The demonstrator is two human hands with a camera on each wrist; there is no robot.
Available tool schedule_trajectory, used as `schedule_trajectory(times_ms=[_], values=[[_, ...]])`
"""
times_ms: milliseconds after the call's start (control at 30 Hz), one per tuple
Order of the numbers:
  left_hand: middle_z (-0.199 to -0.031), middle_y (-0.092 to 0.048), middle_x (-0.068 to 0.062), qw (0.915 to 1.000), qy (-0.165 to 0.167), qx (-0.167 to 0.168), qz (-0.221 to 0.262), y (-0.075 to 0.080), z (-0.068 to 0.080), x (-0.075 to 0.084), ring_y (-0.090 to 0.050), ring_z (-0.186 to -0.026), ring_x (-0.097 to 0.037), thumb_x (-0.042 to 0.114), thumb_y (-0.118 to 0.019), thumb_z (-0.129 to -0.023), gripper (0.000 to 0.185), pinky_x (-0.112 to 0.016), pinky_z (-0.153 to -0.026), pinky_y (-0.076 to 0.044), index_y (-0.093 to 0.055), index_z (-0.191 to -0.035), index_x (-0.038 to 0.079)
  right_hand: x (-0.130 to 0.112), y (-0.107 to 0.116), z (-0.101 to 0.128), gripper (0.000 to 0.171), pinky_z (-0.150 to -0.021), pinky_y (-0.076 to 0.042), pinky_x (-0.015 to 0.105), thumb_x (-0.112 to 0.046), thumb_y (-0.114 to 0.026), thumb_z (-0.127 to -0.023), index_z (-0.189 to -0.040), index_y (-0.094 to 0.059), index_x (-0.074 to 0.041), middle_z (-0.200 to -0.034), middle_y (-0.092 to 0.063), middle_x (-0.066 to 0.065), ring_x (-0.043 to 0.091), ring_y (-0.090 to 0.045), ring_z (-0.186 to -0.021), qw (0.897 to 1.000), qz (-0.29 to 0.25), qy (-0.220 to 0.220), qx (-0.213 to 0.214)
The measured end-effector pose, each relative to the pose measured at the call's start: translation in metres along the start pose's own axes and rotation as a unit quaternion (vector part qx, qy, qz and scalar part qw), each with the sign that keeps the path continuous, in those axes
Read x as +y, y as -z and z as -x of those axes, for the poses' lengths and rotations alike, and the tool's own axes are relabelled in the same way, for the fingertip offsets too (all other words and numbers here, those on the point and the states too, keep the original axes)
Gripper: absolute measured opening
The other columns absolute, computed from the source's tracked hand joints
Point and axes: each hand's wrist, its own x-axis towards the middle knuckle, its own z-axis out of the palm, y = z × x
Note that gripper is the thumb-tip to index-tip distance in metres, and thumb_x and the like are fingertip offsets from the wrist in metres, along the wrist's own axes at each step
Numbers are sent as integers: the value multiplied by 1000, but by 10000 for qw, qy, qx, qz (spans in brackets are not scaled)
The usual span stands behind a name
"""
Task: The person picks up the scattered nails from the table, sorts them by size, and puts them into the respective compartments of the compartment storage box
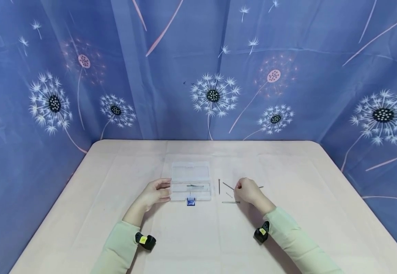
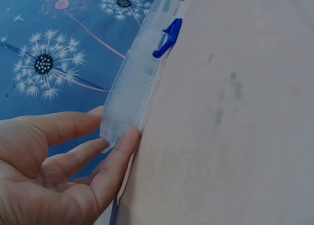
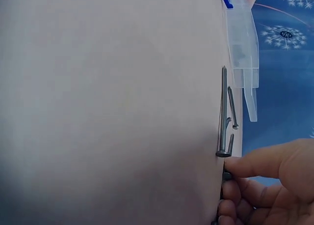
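Note:
A clear plastic box (image 1: 190, 196) lies on the table with its lid (image 1: 190, 172) folded back and a blue latch (image 1: 191, 202) at its front. Slim metal nails (image 1: 195, 186) lie inside it. My left hand (image 1: 155, 196) grips the box's left end, thumb and fingers on its corners in the left wrist view. To the right of the box, my right hand (image 1: 249, 191) pinches a dark nail (image 3: 226, 176) at the tabletop, mostly hidden by the fingers. Beside that hand lie a long nail (image 1: 230, 202), an upright-lying nail (image 1: 219, 186) and a small nail (image 1: 229, 195).
A pale cloth-covered table (image 1: 198, 236) spreads under everything. Behind it and at both sides hangs a blue curtain (image 1: 171, 102) with dandelion prints. Another nail end (image 1: 261, 187) pokes out to the right of the right hand.

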Motion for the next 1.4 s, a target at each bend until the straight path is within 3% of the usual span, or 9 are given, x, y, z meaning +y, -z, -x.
schedule_trajectory(times_ms=[167, 267, 433, 900, 1133, 1400], values=[[-133, -42, -35, 10000, 6, 20, -47, 1, 0, 1, -58, -107, -31, -9, -50, -90, 51, -44, -91, -56, -36, -138, -12, -3, 0, -3, 9, -50, -41, 23, -6, -57, -83, -77, -62, -2, -70, -61, 6, 16, -50, -59, 9996, 29, -182, -218], [-134, -43, -35, 10000, 30, 25, 5, 2, 0, 1, -58, -105, -30, -9, -51, -89, 51, -43, -91, -56, -36, -138, -12, -2, 1, -4, 11, -47, -38, 21, -5, -55, -83, -73, -60, -2, -65, -58, 5, 15, -46, -55, 9994, -123, -235, -215], [-134, -43, -34, 10000, 56, 0, 59, 1, 0, 0, -59, -102, -26, -9, -51, -88, 52, -41, -90, -57, -36, -138, -11, 0, 3, -4, 11, -45, -37, 21, -4, -55, -81, -70, -58, -2, -60, -56, 4, 13, -43, -50, 9984, -540, -164, 81], [-136, -40, -34, 9999, 108, -43, 44, 2, -1, 2, -56, -109, -31, -7, -50, -91, 51, -42, -94, -55, -34, -140, -10, -14, 17, -12, 12, -53, -44, 23, -7, -58, -82, -84, -68, 1, -74, -65, 7, 13, -51, -62, 9827, -1721, -112, 680], [-136, -41, -34, 9999, 145, -15, 63, 1, -2, 1, -57, -109, -31, -8, -51, -91, 51, -42, -93, -55, -35, -139, -10, -33, 16, -12, 11, -58, -58, 22, -2, -60, -85, -88, -67, 6, -79, -68, 12, 9, -58, -62, 9631, -2568, 56, 801], [-136, -41, -33, 9998, 159, 0, 117, 2, -3, 1, -56, -109, -30, -9, -50, -90, 51, -42, -94, -55, -35, -139, -10, -57, 13, -18, 13, -57, -59, 20, -3, -62, -89, -91, -64, 10, -81, -69, 14, 11, -61, -64, 9329, -3444, 338, 999]])
